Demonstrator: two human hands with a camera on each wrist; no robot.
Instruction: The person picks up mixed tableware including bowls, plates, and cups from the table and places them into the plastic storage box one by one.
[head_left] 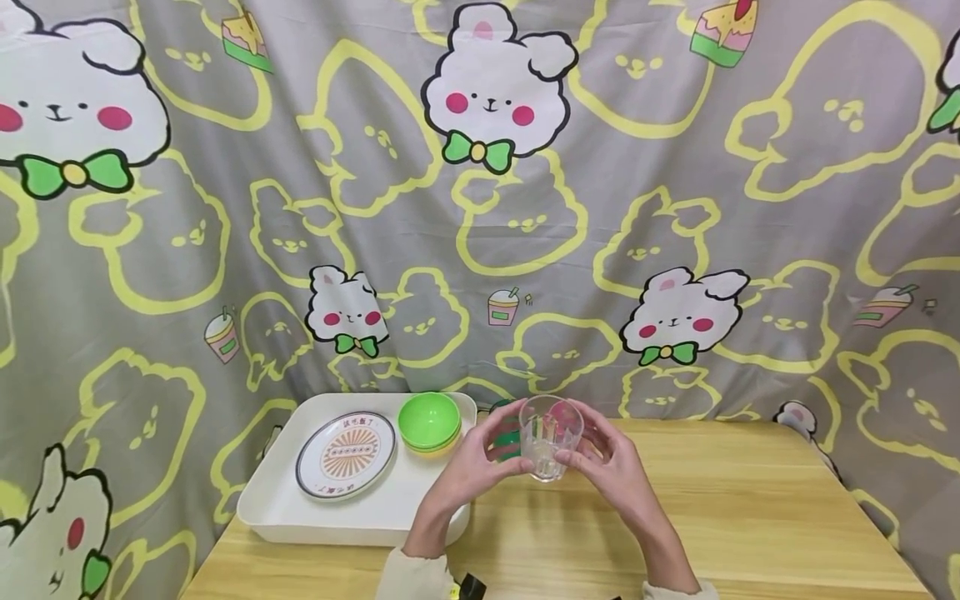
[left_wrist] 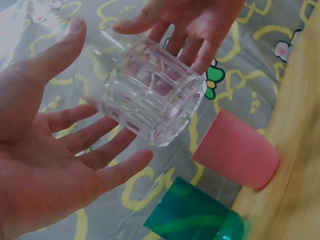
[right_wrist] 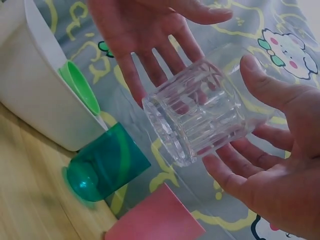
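A clear drinking glass (head_left: pixel 551 442) with a faceted lower part is held up over the table between both hands. My left hand (head_left: pixel 480 454) holds its left side, and my right hand (head_left: pixel 611 458) holds the right side. Both thumbs lie on the near side, with the fingers spread around the far side. In the left wrist view the glass (left_wrist: pixel 150 90) has nothing visible inside it. Behind the hands stand a teal cup (right_wrist: pixel 110 162) and a pink cup (left_wrist: pixel 237 150), mostly covered by glass and hands in the head view.
A white tray (head_left: pixel 315 529) stands on the left of the wooden table (head_left: pixel 750 500). In it lie a white plate (head_left: pixel 347 457) with an orange pattern and stacked bowls, a green bowl (head_left: pixel 429 419) on top. A patterned curtain (head_left: pixel 525 242) hangs behind the table.
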